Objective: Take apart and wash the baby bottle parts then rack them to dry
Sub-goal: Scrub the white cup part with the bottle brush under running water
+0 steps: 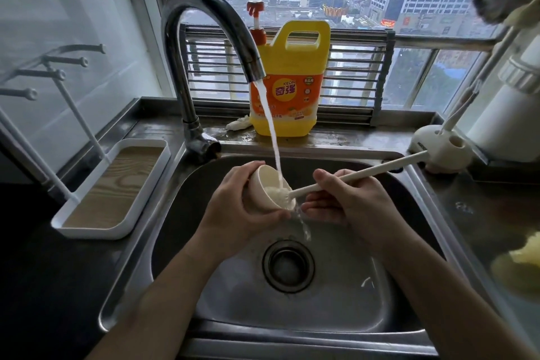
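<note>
Your left hand [233,210] wraps the cream plastic cup-shaped bottle cap [263,187], held under the tap stream [271,131] over the steel sink [321,301]. Your right hand [350,202] grips the cream long-handled brush [365,174], its bristles inside the cap, probably touching the wall.

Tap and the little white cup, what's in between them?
A stream of running water falls from the tap into the cup, which the left hand holds; the head view shows it.

The cream, cup-shaped bottle cap [263,187] lies tipped on its side in the left hand [233,213], mouth facing right, under running water [271,137]. The brush [350,177], cream with a long straight handle, has its bristle head inside the cap's mouth.
</note>
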